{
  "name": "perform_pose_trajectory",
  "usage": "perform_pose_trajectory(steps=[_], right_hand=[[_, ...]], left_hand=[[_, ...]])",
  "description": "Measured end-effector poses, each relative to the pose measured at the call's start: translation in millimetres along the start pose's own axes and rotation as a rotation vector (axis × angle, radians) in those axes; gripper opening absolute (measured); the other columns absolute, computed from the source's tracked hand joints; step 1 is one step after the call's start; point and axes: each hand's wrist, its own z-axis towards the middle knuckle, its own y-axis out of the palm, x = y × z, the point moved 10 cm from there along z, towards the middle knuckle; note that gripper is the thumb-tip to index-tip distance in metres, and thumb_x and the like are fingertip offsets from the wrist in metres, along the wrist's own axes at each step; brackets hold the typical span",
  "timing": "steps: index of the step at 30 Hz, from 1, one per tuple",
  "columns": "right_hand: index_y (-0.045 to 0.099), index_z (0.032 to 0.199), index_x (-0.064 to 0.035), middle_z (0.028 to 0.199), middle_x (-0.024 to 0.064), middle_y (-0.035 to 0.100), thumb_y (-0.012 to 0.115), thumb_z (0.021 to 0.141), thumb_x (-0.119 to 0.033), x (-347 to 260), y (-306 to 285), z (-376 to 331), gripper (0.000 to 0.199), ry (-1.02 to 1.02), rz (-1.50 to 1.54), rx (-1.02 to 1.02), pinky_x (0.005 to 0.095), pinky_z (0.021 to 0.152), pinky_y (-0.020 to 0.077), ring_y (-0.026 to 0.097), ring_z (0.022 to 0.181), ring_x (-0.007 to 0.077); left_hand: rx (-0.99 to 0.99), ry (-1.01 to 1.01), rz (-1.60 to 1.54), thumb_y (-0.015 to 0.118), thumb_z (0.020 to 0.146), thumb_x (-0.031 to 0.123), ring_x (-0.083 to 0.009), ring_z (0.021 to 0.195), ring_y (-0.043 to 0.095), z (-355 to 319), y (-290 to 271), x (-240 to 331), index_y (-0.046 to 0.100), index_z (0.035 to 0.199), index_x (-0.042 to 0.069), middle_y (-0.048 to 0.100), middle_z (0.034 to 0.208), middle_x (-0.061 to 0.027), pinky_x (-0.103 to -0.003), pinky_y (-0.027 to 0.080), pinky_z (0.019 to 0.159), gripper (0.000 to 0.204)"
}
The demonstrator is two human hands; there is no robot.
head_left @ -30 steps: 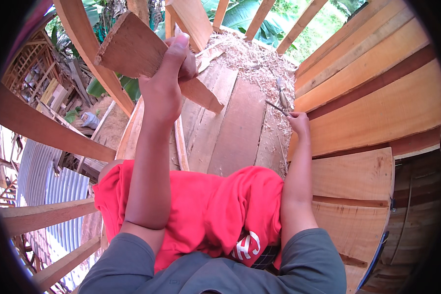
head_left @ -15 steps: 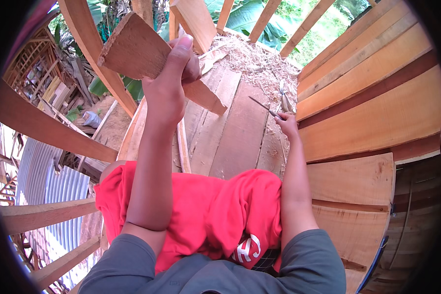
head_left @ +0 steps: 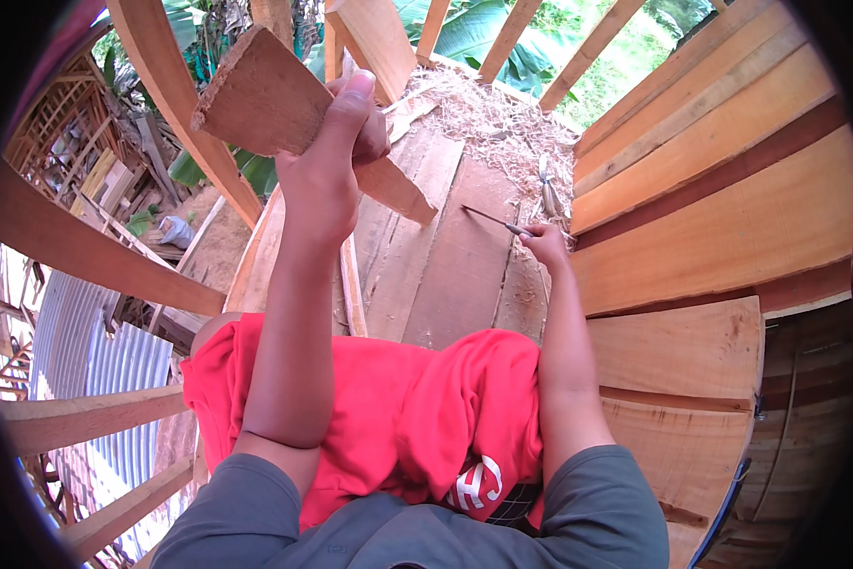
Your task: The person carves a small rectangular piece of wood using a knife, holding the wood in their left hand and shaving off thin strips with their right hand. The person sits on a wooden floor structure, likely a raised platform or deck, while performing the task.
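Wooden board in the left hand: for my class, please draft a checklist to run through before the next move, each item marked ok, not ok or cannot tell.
1. Left hand gripping the wooden board: ok.
2. Right hand holding the slim dark tool: ok.
3. Tool tip apart from the left hand: ok.
4. Gloves worn: not ok, both hands are bare.
5. Floorboards swept: not ok, wood shavings cover the far end.
6. Tool sharp: cannot tell.
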Motion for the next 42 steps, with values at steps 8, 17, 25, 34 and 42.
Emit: perform_pose_trajectory(steps=[8,17,25,34,42], right_hand=[[0.063,0.1,-0.0035,0.065,-0.0006,0.054,0.057,0.097,-0.027,-2,-12,-3,0.024,0.207,0.521,0.127,0.0245,0.038,0.0367,0.046,0.046,0.0067],[0.057,0.087,-0.0059,0.063,-0.0021,0.05,0.049,0.101,-0.028,-40,-76,-64,0.027,-0.05,0.481,0.279,0.0232,0.04,0.0343,0.046,0.048,0.0063],[0.043,0.104,-0.0062,0.084,0.009,0.056,0.04,0.102,-0.021,-151,-111,-44,0.016,0.105,1.155,0.281,0.0321,0.056,0.0488,0.052,0.063,0.0157],[0.041,0.103,-0.0033,0.085,0.0089,0.053,0.044,0.101,-0.01,-170,-20,-63,0.008,-0.074,1.272,0.201,0.0352,0.061,0.0489,0.051,0.065,0.0174],[0.043,0.103,-0.0049,0.074,-0.0003,0.051,0.046,0.101,-0.009,-86,-55,-90,0.006,-0.344,0.553,0.217,0.0232,0.054,0.0419,0.045,0.059,0.0063]], left_hand=[[0.033,-0.024,-0.041,0.057,0.093,0.017,-0.0091,0.05,0.024,0,-1,-1,0.037,0.063,0.012,0.026,0.055,0.0044,-0.028,0.026,0.051,0.036],[0.081,-0.053,-0.131,0.057,0.093,0.017,-0.009,0.049,0.024,0,-10,8,0.036,0.063,0.013,0.025,0.055,0.0047,-0.028,0.024,0.051,0.036],[0.051,-0.042,-0.252,0.061,0.092,0.018,-0.0064,0.049,0.032,3,-18,17,0.046,0.073,0.011,0.037,0.056,0.0039,-0.026,0.03,0.05,0.026],[0.052,-0.011,-0.18,0.062,0.092,0.018,-0.0059,0.049,0.032,-1,-23,23,0.046,0.073,0.012,0.037,0.055,0.0044,-0.025,0.029,0.051,0.026],[0.096,-0.038,-0.159,0.056,0.094,0.016,-0.0087,0.05,0.025,-4,-16,23,0.037,0.065,0.013,0.025,0.056,0.0046,-0.028,0.025,0.051,0.035]])
